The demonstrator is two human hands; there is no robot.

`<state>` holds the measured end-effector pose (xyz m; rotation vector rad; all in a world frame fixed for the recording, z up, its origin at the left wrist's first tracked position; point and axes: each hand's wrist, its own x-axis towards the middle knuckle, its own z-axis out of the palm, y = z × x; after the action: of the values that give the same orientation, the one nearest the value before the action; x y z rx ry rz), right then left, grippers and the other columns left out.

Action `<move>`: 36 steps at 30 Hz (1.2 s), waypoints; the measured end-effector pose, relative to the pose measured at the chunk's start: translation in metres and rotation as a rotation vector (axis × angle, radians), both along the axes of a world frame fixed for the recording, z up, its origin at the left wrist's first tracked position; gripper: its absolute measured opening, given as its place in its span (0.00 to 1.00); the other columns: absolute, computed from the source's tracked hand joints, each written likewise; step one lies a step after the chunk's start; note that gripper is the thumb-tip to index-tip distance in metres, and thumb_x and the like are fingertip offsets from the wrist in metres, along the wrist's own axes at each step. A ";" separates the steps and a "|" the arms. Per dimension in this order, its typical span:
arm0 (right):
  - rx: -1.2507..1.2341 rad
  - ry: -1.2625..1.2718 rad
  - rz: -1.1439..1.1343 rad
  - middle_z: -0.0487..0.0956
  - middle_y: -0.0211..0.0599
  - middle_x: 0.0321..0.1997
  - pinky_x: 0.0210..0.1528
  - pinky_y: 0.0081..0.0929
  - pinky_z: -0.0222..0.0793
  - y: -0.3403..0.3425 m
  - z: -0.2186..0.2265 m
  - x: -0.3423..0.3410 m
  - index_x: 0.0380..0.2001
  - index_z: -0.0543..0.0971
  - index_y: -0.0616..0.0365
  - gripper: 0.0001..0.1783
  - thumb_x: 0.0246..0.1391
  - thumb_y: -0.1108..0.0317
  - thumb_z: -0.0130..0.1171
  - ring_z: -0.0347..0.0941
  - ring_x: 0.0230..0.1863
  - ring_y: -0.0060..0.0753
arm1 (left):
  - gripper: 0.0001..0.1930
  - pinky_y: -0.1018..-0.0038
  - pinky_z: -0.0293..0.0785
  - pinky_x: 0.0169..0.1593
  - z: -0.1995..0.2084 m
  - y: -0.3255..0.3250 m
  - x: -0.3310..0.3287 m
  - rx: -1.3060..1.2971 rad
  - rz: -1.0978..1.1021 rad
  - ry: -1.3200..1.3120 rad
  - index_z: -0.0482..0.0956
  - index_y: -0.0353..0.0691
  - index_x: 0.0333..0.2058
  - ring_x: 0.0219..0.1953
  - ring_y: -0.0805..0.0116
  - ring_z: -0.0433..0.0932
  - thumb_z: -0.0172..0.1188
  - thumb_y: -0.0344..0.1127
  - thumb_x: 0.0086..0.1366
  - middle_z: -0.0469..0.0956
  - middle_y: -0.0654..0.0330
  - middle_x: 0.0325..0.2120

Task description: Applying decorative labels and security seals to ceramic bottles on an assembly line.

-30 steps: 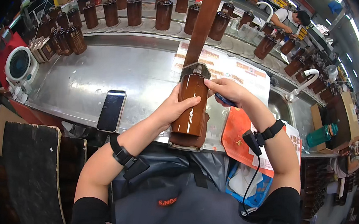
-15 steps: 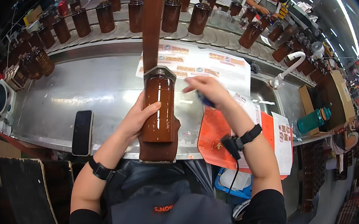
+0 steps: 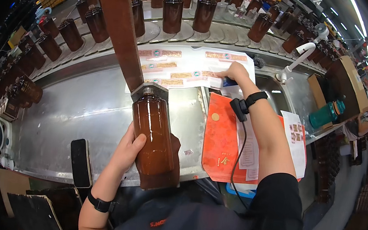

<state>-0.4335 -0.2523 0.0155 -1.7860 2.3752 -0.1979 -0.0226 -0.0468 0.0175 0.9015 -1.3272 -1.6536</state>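
Observation:
My left hand (image 3: 127,148) is wrapped round the left side of a brown glass bottle (image 3: 153,134), its thumb on the front. The bottle tilts slightly against a brown stand; a long brown bar (image 3: 117,27) rises from behind its neck. My right hand (image 3: 238,73) is over a white sheet of labels (image 3: 183,81), a fingertip at the end of one label. Tucked in that hand is a small blue object (image 3: 229,82), mostly hidden, whose kind I cannot make out. The printed label strips lie flat on the sheet.
Brown bottles (image 3: 173,15) stand along a slatted conveyor (image 3: 219,38) behind the steel table (image 3: 80,117). A phone (image 3: 81,162) lies at the front left edge. Right are a red folder (image 3: 220,136), papers, a white tap (image 3: 306,49), a sink and a teal bottle (image 3: 323,115).
My right hand has moved away from the bottle, forward and right to the label sheet. The bottle and stand appear lower and more tilted as the view shifts; my left hand keeps its hold.

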 end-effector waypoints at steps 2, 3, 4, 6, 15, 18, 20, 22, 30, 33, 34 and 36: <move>0.048 -0.019 -0.052 0.82 0.52 0.29 0.38 0.37 0.73 0.011 0.008 -0.012 0.24 0.82 0.69 0.38 0.26 0.38 0.74 0.80 0.33 0.45 | 0.44 0.69 0.59 0.62 -0.001 0.001 0.005 0.027 -0.004 0.004 0.53 0.33 0.65 0.60 0.66 0.64 0.59 0.58 0.62 0.65 0.54 0.57; 0.092 -0.037 -0.103 0.82 0.52 0.31 0.40 0.37 0.74 0.017 0.012 -0.025 0.26 0.82 0.68 0.37 0.27 0.39 0.74 0.81 0.36 0.45 | 0.44 0.69 0.59 0.62 0.000 0.001 0.003 0.031 -0.012 0.013 0.53 0.33 0.65 0.60 0.66 0.64 0.59 0.58 0.62 0.65 0.54 0.57; 0.050 0.045 -0.141 0.82 0.52 0.34 0.42 0.37 0.74 0.019 0.006 -0.041 0.29 0.82 0.67 0.37 0.30 0.39 0.72 0.80 0.39 0.46 | 0.44 0.69 0.60 0.62 0.002 0.001 0.001 0.031 -0.027 0.015 0.54 0.33 0.65 0.59 0.66 0.64 0.59 0.58 0.62 0.66 0.54 0.57; 0.001 0.042 -0.149 0.82 0.53 0.34 0.42 0.36 0.73 0.015 -0.009 -0.070 0.29 0.83 0.67 0.37 0.32 0.38 0.70 0.80 0.38 0.47 | 0.43 0.70 0.60 0.62 0.003 0.000 -0.002 0.037 -0.045 0.022 0.54 0.33 0.64 0.59 0.67 0.65 0.58 0.59 0.63 0.66 0.54 0.57; 0.031 0.331 -0.241 0.83 0.51 0.31 0.37 0.38 0.75 0.066 -0.051 -0.254 0.32 0.83 0.66 0.25 0.51 0.49 0.58 0.81 0.37 0.47 | 0.47 0.68 0.55 0.66 -0.026 -0.001 0.016 0.078 -0.061 0.237 0.51 0.26 0.65 0.65 0.61 0.58 0.57 0.61 0.63 0.60 0.48 0.63; 0.260 -0.542 -0.398 0.82 0.40 0.30 0.20 0.21 0.65 0.034 -0.020 -0.177 0.27 0.81 0.59 0.21 0.57 0.50 0.56 0.75 0.24 0.24 | 0.47 0.68 0.55 0.66 -0.022 0.003 0.025 0.071 -0.053 0.169 0.51 0.26 0.65 0.65 0.60 0.59 0.56 0.61 0.63 0.60 0.48 0.63; 0.279 -0.795 -0.166 0.81 0.35 0.29 0.15 0.15 0.59 0.020 0.019 -0.120 0.31 0.80 0.60 0.21 0.58 0.50 0.57 0.70 0.21 0.17 | 0.46 0.68 0.55 0.66 -0.020 0.004 0.026 0.065 -0.057 0.141 0.51 0.26 0.65 0.65 0.60 0.60 0.56 0.60 0.64 0.60 0.48 0.63; 0.231 -0.892 -0.039 0.81 0.34 0.30 0.15 0.13 0.59 0.014 0.051 -0.055 0.36 0.80 0.62 0.24 0.59 0.48 0.57 0.68 0.21 0.16 | 0.45 0.68 0.56 0.65 -0.020 0.002 0.028 0.049 -0.062 0.112 0.51 0.26 0.65 0.65 0.60 0.60 0.55 0.59 0.65 0.61 0.47 0.62; 0.181 -0.576 0.008 0.72 0.27 0.16 0.16 0.21 0.57 -0.009 -0.003 -0.032 0.18 0.79 0.57 0.31 0.40 0.36 0.69 0.64 0.15 0.19 | 0.45 0.67 0.60 0.63 -0.009 0.003 0.025 0.035 -0.028 0.125 0.53 0.27 0.65 0.63 0.61 0.62 0.55 0.60 0.64 0.63 0.48 0.61; 0.157 -0.361 0.103 0.75 0.33 0.18 0.20 0.27 0.61 -0.016 -0.021 -0.004 0.17 0.79 0.60 0.34 0.31 0.34 0.72 0.67 0.16 0.26 | 0.44 0.66 0.61 0.62 -0.008 0.005 0.029 0.027 -0.038 0.105 0.53 0.27 0.65 0.63 0.62 0.63 0.54 0.60 0.65 0.63 0.48 0.61; 0.096 -0.183 0.134 0.78 0.37 0.21 0.23 0.30 0.65 -0.016 -0.023 -0.001 0.18 0.81 0.63 0.37 0.27 0.34 0.73 0.71 0.18 0.31 | 0.44 0.66 0.61 0.62 -0.007 0.005 0.030 0.025 -0.041 0.101 0.53 0.27 0.65 0.63 0.62 0.63 0.54 0.60 0.65 0.63 0.48 0.61; 0.077 -0.171 0.088 0.80 0.42 0.24 0.28 0.32 0.68 -0.017 -0.029 -0.019 0.22 0.81 0.67 0.40 0.25 0.34 0.73 0.74 0.22 0.35 | 0.43 0.66 0.62 0.61 -0.007 0.005 0.030 0.010 -0.004 0.081 0.53 0.28 0.65 0.62 0.62 0.64 0.53 0.60 0.66 0.64 0.49 0.61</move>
<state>-0.4525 -0.2693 -0.0136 -1.7588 2.1529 -0.2345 0.0073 -0.0423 0.0105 0.8293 -1.2674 -1.6841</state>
